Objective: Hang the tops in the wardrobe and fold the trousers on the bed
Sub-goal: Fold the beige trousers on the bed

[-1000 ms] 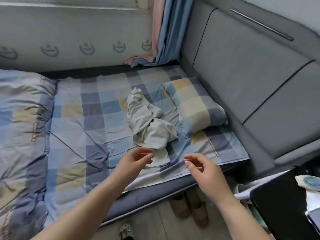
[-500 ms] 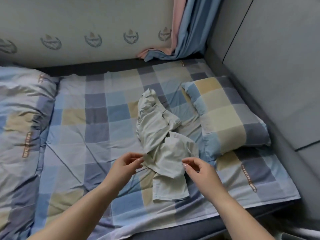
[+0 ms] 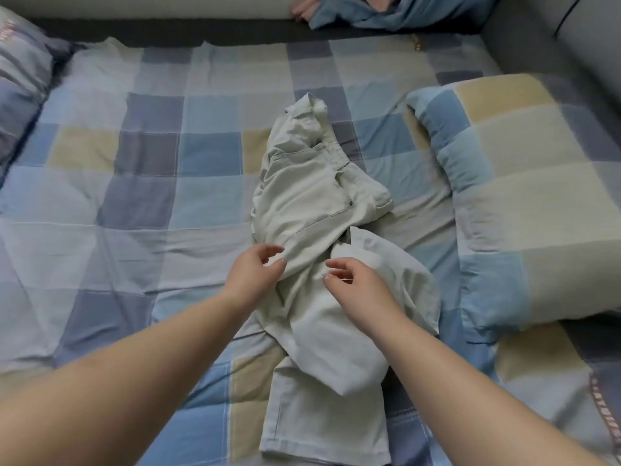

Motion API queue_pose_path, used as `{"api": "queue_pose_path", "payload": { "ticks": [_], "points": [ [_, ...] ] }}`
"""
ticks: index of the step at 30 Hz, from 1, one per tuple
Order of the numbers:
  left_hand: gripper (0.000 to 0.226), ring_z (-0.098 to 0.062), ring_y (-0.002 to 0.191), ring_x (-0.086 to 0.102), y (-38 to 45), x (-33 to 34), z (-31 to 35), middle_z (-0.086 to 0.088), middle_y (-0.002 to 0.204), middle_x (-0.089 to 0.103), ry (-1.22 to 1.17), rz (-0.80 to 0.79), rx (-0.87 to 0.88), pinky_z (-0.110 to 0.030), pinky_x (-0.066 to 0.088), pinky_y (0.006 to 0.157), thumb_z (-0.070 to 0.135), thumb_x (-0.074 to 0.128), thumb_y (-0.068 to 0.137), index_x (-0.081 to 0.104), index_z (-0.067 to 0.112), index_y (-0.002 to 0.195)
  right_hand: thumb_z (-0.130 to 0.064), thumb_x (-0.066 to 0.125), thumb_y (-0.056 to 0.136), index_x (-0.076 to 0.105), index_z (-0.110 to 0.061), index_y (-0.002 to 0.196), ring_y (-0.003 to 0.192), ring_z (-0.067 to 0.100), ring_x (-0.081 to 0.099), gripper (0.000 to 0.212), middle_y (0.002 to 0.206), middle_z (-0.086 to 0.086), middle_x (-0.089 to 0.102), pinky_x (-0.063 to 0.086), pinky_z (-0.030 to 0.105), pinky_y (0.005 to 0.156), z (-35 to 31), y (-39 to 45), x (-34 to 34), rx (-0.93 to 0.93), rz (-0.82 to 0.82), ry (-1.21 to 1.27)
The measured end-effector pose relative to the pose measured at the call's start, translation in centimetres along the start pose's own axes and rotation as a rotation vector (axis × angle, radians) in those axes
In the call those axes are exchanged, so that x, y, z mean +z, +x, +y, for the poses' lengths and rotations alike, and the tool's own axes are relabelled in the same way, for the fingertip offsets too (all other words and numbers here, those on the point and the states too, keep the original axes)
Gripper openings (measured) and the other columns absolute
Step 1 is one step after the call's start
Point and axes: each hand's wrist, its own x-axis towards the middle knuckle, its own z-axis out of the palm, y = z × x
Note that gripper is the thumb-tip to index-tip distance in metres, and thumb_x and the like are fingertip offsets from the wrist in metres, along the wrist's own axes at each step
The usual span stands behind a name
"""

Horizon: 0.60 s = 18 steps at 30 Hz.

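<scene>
Both bare forearms are extended forward from the lower corners of the view and brought together over the middle of the bed. The left hand (image 3: 253,274) is held palm inward with its fingers loosely curled, thumb uppermost, the fingertips set at the left edge of the crumpled pale grey-green cotton trousers (image 3: 316,210); whether a fold of cloth is actually pinched there cannot be told, since the inner side of the fingers is turned away. The right hand (image 3: 358,284) is held just beside it, wrist bent, fingers relaxed and slightly spread above the cloth, with nothing seen to be gripped. The two hands are near each other but apart. The trousers are laid in a rumpled heap on the blue, grey and beige checked bedsheet (image 3: 151,196), the waistband and a pocket seam being visible at the far end, while one leg is stretched flat toward the near edge and its hem is partly cut off at the bottom of the view. The middle of the garment is covered by the right wrist and forearm. A checked pillow in the same blue and beige cloth (image 3: 524,196) is seen to the right of the trousers, close to them but not touching. A bunched blue and pink curtain end (image 3: 386,11) is cut off at the top edge.
</scene>
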Motion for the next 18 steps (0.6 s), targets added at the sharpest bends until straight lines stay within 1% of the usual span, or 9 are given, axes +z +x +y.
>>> {"api": "queue_pose_path", "payload": {
  "ticks": [2, 5, 9, 11, 12, 14, 15, 16, 18],
  "points": [
    [0.026, -0.014, 0.117, 0.053, 1.8, 1.1, -0.4, 0.005, 0.114, 0.060, 0.070, 0.017, 0.038, -0.033, 0.046, 0.096, 0.024, 0.060, 0.089, 0.064, 0.022, 0.115, -0.032, 0.059, 0.088, 0.057, -0.031, 0.117, 0.094, 0.002, 0.056, 0.029, 0.101, -0.017, 0.055, 0.042, 0.020, 0.078, 1.1, 1.5, 0.6, -0.002, -0.012, -0.037],
    [0.036, -0.017, 0.123, 0.050, 4.9, 2.4, -1.3, 0.000, 0.130, 0.058, 0.139, 0.065, 0.086, -0.023, 0.037, 0.092, 0.025, 0.062, 0.088, 0.060, 0.020, 0.123, -0.033, 0.059, 0.089, 0.055, -0.031, 0.121, 0.097, 0.003, 0.055, 0.033, 0.107, -0.013, 0.055, 0.041, 0.020, 0.079, 2.6, 3.5, 1.5, -0.012, -0.036, -0.085],
    [0.058, -0.024, 0.123, 0.051, 7.3, 3.5, -2.3, -0.007, 0.136, 0.052, 0.182, 0.031, 0.081, -0.029, 0.040, 0.102, 0.020, 0.066, 0.084, 0.046, 0.019, 0.138, -0.032, 0.059, 0.090, 0.051, -0.029, 0.127, 0.091, -0.001, 0.053, 0.038, 0.106, -0.013, 0.052, 0.039, 0.012, 0.069, 3.7, 5.1, 2.1, 0.021, -0.051, -0.064],
    [0.054, -0.023, 0.116, 0.057, 7.6, 3.7, -2.5, -0.006, 0.129, 0.058, 0.194, 0.014, 0.064, -0.031, 0.043, 0.101, 0.015, 0.066, 0.084, 0.049, 0.019, 0.135, -0.033, 0.059, 0.090, 0.048, -0.028, 0.130, 0.093, 0.002, 0.052, 0.042, 0.107, -0.012, 0.051, 0.038, 0.016, 0.073, 3.7, 5.6, 2.4, 0.039, -0.045, -0.051],
    [0.048, -0.020, 0.110, 0.060, 7.6, 3.7, -2.6, -0.003, 0.121, 0.063, 0.196, 0.019, 0.061, -0.029, 0.044, 0.097, 0.014, 0.065, 0.085, 0.054, 0.019, 0.131, -0.033, 0.059, 0.090, 0.047, -0.027, 0.132, 0.094, 0.005, 0.053, 0.044, 0.109, -0.010, 0.051, 0.038, 0.019, 0.077, 3.6, 5.7, 2.7, 0.050, -0.041, -0.040],
    [0.035, -0.013, 0.095, 0.063, 6.8, 3.3, -2.5, 0.004, 0.102, 0.068, 0.177, 0.006, 0.055, -0.022, 0.046, 0.084, 0.015, 0.063, 0.087, 0.062, 0.020, 0.122, -0.035, 0.060, 0.089, 0.044, -0.025, 0.135, 0.094, 0.010, 0.054, 0.050, 0.110, -0.007, 0.053, 0.041, 0.024, 0.081, 3.3, 5.9, 3.2, 0.075, -0.042, -0.005],
    [0.031, -0.008, 0.087, 0.063, 6.2, 3.1, -2.4, 0.008, 0.095, 0.069, 0.122, -0.047, 0.047, -0.018, 0.047, 0.076, 0.016, 0.064, 0.088, 0.065, 0.020, 0.118, -0.035, 0.060, 0.088, 0.041, -0.025, 0.137, 0.098, 0.011, 0.055, 0.054, 0.113, -0.006, 0.054, 0.044, 0.026, 0.085, 3.2, 5.9, 3.5, 0.095, -0.040, 0.043],
    [0.027, -0.005, 0.083, 0.065, 5.3, 2.7, -2.1, 0.008, 0.093, 0.070, 0.013, -0.143, 0.034, -0.013, 0.047, 0.070, 0.015, 0.065, 0.088, 0.068, 0.019, 0.115, -0.036, 0.061, 0.087, 0.038, -0.025, 0.139, 0.105, 0.012, 0.056, 0.058, 0.120, -0.005, 0.056, 0.046, 0.031, 0.092, 2.9, 6.0, 3.8, 0.119, -0.033, 0.111],
    [0.028, -0.007, 0.088, 0.068, 3.3, 1.6, -1.1, 0.000, 0.097, 0.074, -0.269, -0.402, 0.015, -0.011, 0.049, 0.068, 0.010, 0.067, 0.087, 0.068, 0.012, 0.115, -0.039, 0.064, 0.084, 0.031, -0.020, 0.144, 0.122, 0.018, 0.051, 0.071, 0.136, 0.002, 0.051, 0.042, 0.042, 0.104, 2.1, 6.4, 4.3, 0.167, 0.032, 0.285]
  ]
}}
